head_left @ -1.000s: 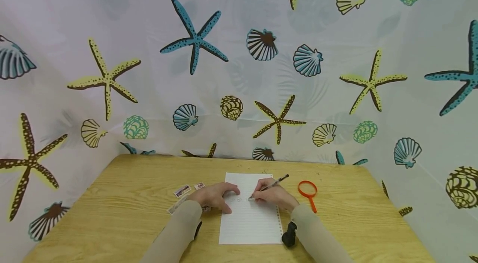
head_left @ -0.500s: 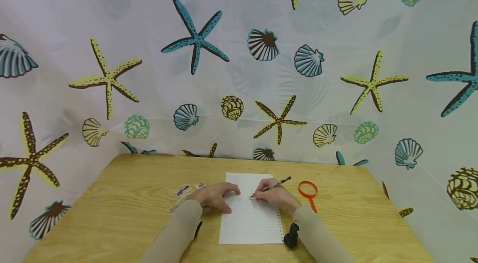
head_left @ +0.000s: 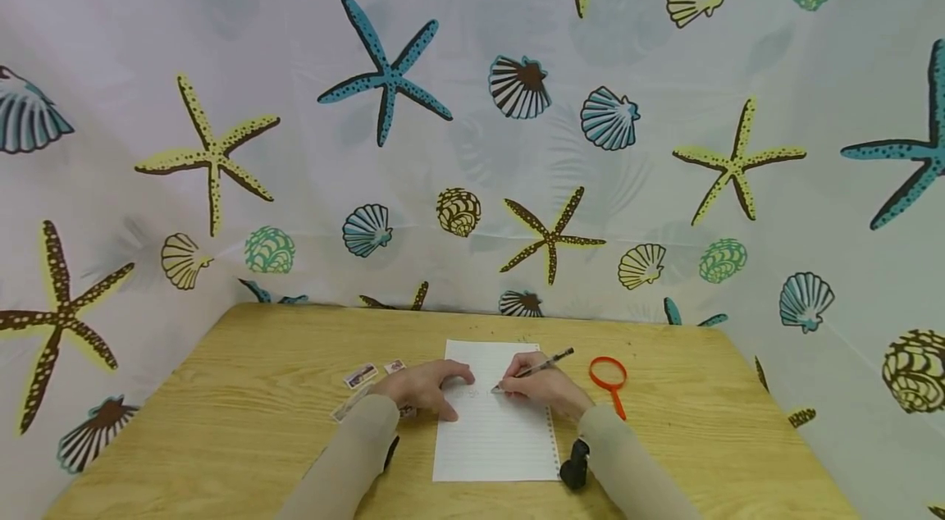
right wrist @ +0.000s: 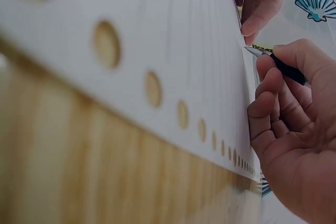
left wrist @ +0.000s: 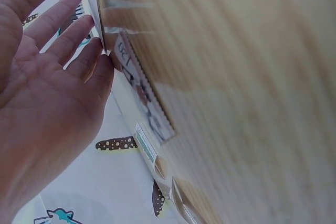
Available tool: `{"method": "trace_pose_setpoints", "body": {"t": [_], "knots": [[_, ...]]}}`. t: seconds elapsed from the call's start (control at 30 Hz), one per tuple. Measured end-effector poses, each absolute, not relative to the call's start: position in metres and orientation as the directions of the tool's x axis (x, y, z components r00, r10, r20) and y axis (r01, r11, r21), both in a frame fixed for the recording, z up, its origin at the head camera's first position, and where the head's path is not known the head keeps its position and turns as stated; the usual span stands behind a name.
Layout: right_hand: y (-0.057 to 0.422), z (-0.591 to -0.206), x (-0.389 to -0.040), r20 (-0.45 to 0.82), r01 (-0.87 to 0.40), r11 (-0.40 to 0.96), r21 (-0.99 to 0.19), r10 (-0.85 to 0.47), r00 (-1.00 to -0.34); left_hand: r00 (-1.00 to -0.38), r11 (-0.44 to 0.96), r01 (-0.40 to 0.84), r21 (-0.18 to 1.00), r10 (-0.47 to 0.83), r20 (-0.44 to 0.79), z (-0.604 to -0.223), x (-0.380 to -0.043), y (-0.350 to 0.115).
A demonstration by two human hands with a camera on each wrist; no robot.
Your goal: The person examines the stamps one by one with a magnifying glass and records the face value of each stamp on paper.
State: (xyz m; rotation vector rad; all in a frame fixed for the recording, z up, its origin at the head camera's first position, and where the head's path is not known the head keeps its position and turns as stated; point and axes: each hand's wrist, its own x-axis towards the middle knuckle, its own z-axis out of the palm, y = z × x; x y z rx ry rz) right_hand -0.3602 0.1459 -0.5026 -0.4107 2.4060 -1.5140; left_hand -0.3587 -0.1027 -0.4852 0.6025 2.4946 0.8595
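A lined sheet of paper (head_left: 496, 446) with punched holes down its right edge lies on the table. My right hand (head_left: 542, 385) pinches a pen (head_left: 542, 363), its tip right at the paper beside a short row of faint handwriting (head_left: 467, 394). In the right wrist view, thumb and fingers of the right hand (right wrist: 294, 98) close round the dark grip of the pen (right wrist: 289, 70). My left hand (head_left: 424, 386) rests with spread fingers over the sheet's left edge. The left wrist view has the left hand (left wrist: 58, 72) with fingers extended, near a stamp (left wrist: 142, 90).
Several stamps (head_left: 360, 376) lie left of the paper, some partly hidden by the left hand and sleeve. A red magnifying glass (head_left: 608, 373) lies right of the sheet, close to the right forearm. A curtain (head_left: 472, 151) with starfish and shells surrounds the wooden table (head_left: 244, 413).
The pen tip and right hand shift slightly right, then slightly back left, over the paper. My left hand stays in place.
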Motion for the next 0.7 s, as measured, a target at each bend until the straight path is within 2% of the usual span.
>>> {"method": "trace_pose_setpoints", "body": {"t": [0.7], "knots": [[0.1472,-0.5046,-0.3626,-0.07,-0.122,0.397,-0.909,-0.437,-0.897,-0.818,0.722,0.244,0.647,0.512,-0.263,-0.4838,-0.3567,-0.1025]]}}
